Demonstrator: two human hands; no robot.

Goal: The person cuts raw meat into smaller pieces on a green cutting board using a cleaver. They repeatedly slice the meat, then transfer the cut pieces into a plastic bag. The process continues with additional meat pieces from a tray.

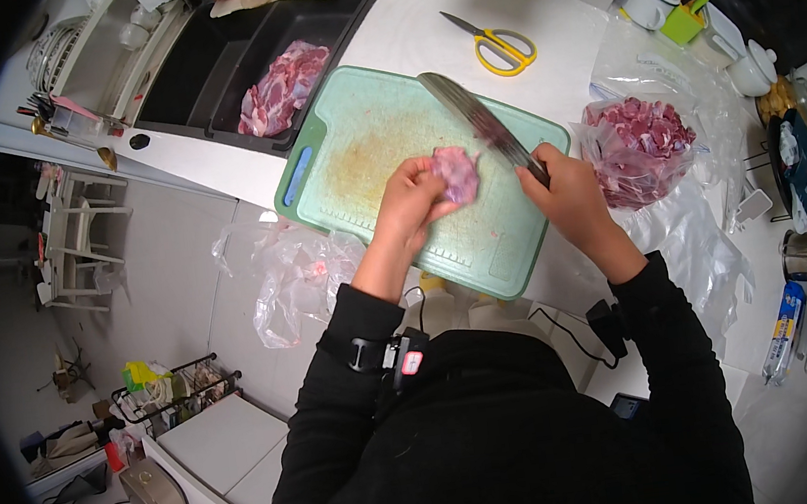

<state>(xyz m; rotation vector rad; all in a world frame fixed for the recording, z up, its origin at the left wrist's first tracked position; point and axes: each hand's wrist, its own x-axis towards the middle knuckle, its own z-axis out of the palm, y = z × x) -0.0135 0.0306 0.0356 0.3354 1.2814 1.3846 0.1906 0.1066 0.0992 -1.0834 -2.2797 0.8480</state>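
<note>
A piece of raw meat [457, 175] is pinched in the fingers of my left hand [409, 203], over the green plastic cutting board [352, 131]. My right hand [567, 196] grips the dark handle of a kitchen knife [470, 114]. Its wide blade points up and to the left across the board's upper right part, just beside the meat. Small scraps and stains mark the board. To the right of the board, a clear plastic bag holds many cut chunks of raw meat [641, 143]. A large slab of raw meat [286, 86] lies in the black sink [220, 86] at upper left.
Scissors with yellow handles [504, 54] lie on the white countertop [409, 35] behind the board. A crumpled plastic bag [295, 279] hangs near the board's lower left edge. White lidded pots [753, 68] and a green container [682, 24] stand at upper right, with a steel pot [805, 255] below them.
</note>
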